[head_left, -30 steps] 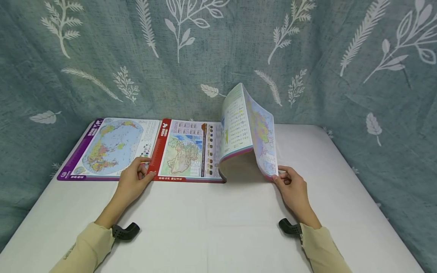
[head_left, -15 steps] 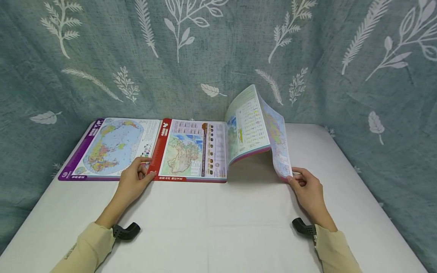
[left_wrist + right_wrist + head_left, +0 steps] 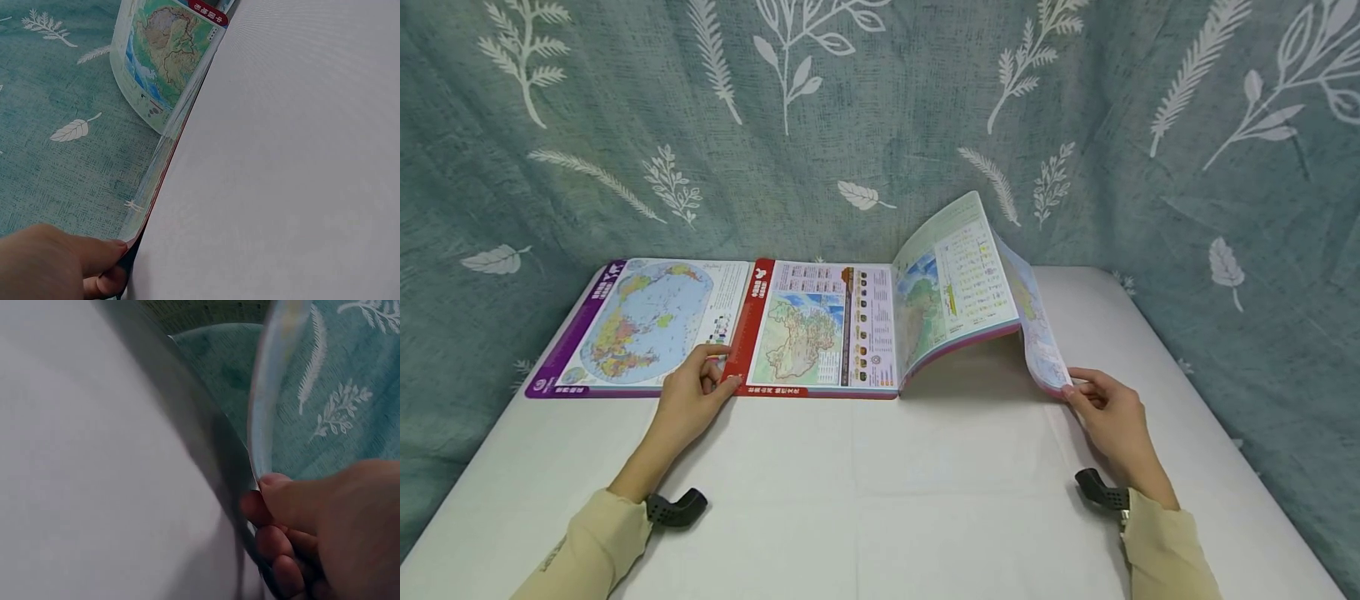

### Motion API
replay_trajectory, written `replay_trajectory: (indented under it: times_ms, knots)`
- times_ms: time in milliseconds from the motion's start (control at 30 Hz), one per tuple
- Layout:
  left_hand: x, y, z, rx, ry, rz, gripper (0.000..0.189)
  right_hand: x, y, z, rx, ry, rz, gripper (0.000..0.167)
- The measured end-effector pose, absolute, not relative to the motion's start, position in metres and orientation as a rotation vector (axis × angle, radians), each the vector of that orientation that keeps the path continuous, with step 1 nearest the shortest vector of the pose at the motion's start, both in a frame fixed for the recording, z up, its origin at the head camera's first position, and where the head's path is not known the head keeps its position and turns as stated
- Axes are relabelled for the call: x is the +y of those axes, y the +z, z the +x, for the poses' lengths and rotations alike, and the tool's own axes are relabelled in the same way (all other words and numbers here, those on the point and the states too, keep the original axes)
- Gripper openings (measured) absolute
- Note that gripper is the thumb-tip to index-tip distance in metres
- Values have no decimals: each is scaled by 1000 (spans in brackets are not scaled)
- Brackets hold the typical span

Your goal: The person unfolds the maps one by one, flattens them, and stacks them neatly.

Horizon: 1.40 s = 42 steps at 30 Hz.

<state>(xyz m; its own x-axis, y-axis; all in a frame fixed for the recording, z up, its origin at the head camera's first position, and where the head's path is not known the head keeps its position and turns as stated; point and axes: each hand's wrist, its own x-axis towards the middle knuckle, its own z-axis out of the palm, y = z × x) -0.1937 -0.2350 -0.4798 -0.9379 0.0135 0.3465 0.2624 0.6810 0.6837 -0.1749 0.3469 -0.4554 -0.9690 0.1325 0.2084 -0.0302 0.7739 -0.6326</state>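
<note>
A folding map (image 3: 805, 275) stretches across the table in several panels. Its purple-edged world map panel (image 3: 647, 321) and red-edged China map panel (image 3: 801, 333) lie flat at the left. The third panel (image 3: 947, 283) rises in a slope to a peaked fold, and the last panel (image 3: 1037, 325) drops from there to the right. My left hand (image 3: 696, 387) pinches the front edge at the red panel's lower left corner; the left wrist view shows thumb and finger on that edge (image 3: 147, 206). With thumb and fingers, my right hand (image 3: 1108, 417) pinches the last panel's front corner.
A white cloth covers the table (image 3: 857, 500). Right behind the map hangs a blue-green leaf-patterned curtain (image 3: 820, 158), which also runs down both sides. A black wrist camera (image 3: 677, 508) sits on the left cuff, another camera (image 3: 1101, 490) on the right.
My right hand has moved rightward with the map's end panel. The raised fold has shifted right and spread wider, its peak slightly lower. My left hand has stayed in place.
</note>
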Motion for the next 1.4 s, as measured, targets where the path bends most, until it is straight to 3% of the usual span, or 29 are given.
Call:
replay_trajectory:
  times_ms: [300, 1000, 1400]
  knots:
    - [-235, -479, -194, -2586, -1120, -215, 43, 367, -455, -170, -2736, 908, -133, 33]
    - [-236, -479, -192, -2569, -1119, -223, 41, 390, -463, -173, -2589, 825, -619, 35]
    - [-236, -481, -193, -2577, -1124, -232, 41, 417, -470, -168, -2529, 791, -689, 40]
